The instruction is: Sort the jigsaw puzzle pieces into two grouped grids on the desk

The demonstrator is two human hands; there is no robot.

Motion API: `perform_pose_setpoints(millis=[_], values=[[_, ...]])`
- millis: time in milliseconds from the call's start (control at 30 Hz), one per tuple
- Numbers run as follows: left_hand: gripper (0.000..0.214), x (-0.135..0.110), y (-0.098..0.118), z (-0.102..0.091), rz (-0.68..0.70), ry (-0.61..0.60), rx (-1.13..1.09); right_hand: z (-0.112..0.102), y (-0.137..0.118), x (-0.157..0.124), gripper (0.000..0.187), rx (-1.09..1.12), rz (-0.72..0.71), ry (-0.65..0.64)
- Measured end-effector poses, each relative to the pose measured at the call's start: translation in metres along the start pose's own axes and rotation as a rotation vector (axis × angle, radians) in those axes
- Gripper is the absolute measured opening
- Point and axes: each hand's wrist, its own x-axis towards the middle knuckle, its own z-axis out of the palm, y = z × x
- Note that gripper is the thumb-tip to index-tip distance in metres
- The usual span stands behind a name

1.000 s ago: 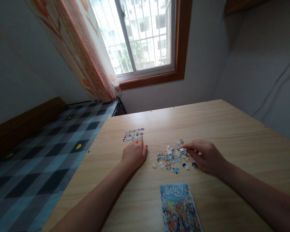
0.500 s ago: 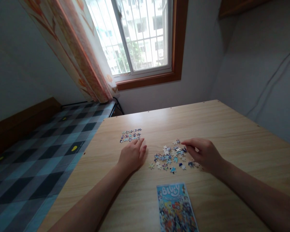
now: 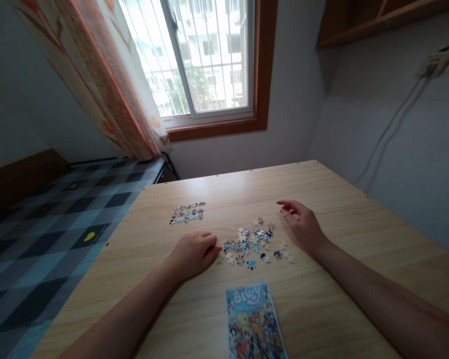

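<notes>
My left hand (image 3: 195, 253) rests low over the table at the left edge of the loose puzzle pieces (image 3: 243, 246), its fingers curled in and the thumb alongside. Whatever may be inside those fingers is hidden. To the right of the pile, my right hand (image 3: 302, 222) is held with the index finger stretched out and the thumb apart below it; I see no piece between them. Beyond my left hand lie small puzzle pieces set out in neat rows (image 3: 187, 213). Most loose pieces are blue, white or purple, some overlapping.
A colourful "Bluey" picture packet (image 3: 255, 321) lies at the near side of the wooden table (image 3: 344, 299). On the left stands a bed with a checked cover (image 3: 78, 237). A window (image 3: 213, 60) and curtain are behind; a cable (image 3: 389, 124) hangs down the right wall.
My left hand has drawn back from the rows to the pile, its fingers curling. My right hand has lifted off the pile's right edge and its fingers have parted. The view has swung right.
</notes>
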Motion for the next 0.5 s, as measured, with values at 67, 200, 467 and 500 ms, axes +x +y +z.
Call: perform_pose_setpoints(millis=[67, 200, 467, 500], values=[[0.036, 0.000, 0.000, 0.000, 0.018, -0.007, 0.008, 0.004, 0.002, -0.001, 0.030, -0.007, -0.004, -0.043], [0.035, 0.000, 0.003, 0.000, 0.018, -0.023, 0.048, 0.009, 0.001, -0.003, 0.034, -0.007, -0.021, -0.128], [0.040, 0.001, 0.007, 0.001, -0.004, 0.012, 0.082, 0.014, 0.005, -0.003, 0.036, -0.143, -0.213, -0.339], [0.040, 0.001, 0.006, 0.001, -0.005, 0.015, 0.080, 0.014, 0.006, -0.003, 0.038, -0.165, -0.221, -0.360]])
